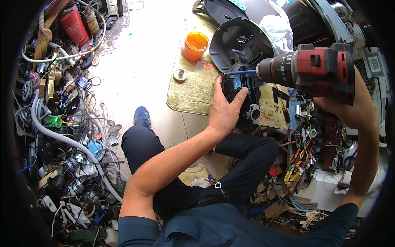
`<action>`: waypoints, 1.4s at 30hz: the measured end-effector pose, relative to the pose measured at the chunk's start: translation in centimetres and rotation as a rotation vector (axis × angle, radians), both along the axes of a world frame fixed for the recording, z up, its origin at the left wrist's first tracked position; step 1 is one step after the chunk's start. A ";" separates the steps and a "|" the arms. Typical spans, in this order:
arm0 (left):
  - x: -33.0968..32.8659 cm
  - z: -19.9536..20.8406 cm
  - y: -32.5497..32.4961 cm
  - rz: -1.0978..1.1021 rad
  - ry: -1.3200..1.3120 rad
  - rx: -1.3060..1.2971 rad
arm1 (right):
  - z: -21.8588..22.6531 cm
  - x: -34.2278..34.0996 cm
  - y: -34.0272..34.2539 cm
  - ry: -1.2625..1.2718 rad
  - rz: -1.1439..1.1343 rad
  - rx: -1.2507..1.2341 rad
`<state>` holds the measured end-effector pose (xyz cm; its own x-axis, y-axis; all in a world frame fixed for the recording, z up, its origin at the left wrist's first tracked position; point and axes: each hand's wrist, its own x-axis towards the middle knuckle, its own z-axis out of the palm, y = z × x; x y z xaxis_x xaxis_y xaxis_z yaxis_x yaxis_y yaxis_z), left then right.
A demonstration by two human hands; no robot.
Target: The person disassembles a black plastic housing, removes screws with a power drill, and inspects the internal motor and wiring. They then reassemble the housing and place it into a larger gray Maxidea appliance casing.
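My right hand [349, 109] is wrapped round the handle of a red and black cordless drill [319, 68], which lies level and points left. From its chuck a long blue driver bit [245, 72] reaches to the near part of a black plastic housing [230, 41]. The bit's tip ends just beyond the fingertips of my left hand [225, 110]. That hand grips the housing's near left side, with the thumb over the top and the fingers along the edge. Whether the tip sits in a screw is too small to tell.
The housing rests on a worn wooden table [185, 96]. Left of it stand an orange-filled jar [194, 45] and a small round lid [180, 75]. A white plastic bag [277, 29] lies behind the drill. Pliers [294, 168] hang at right; cables and parts [78, 156] heap up at left.
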<state>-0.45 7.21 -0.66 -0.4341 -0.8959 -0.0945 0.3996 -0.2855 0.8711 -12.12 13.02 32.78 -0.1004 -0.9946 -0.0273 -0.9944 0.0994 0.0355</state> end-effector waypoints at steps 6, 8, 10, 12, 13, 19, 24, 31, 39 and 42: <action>0.5 0.1 -0.3 -0.036 -0.057 -0.106 | 1.9 0.8 -2.5 0.026 0.042 0.403; 0.6 0.0 -0.1 -0.035 -0.090 -0.132 | 2.5 1.3 -3.2 0.092 0.136 0.493; 0.2 -0.3 0.5 0.015 -0.051 -0.101 | 2.6 0.2 -1.5 0.157 0.343 0.242; 0.3 -0.4 0.4 0.015 -0.028 -0.053 | 3.3 -2.2 0.3 0.264 0.450 0.127; 0.1 -0.2 0.1 0.008 -0.004 -0.032 | 4.4 -3.5 1.1 0.351 0.452 0.144; 0.1 0.6 0.0 -0.034 0.084 0.070 | 5.5 -4.0 5.6 0.218 0.175 0.058; 0.5 0.6 0.1 -0.029 0.080 0.065 | 4.3 -3.9 6.8 0.271 0.051 0.049; 0.7 1.2 0.1 -0.049 0.147 0.095 | 3.5 -3.7 5.5 0.195 -0.004 0.090; 0.7 1.4 0.0 -0.050 0.147 0.082 | 2.8 -4.9 5.8 0.174 -0.117 0.058; 1.0 1.8 -0.1 -0.063 0.121 0.077 | 2.4 -5.4 5.9 0.144 -0.103 0.038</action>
<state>0.56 7.08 1.19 -0.5019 -0.8585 -0.1056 0.4791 -0.3775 0.7924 -17.51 18.92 35.22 -0.2068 -0.9775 -0.0425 -0.9635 0.1959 0.1823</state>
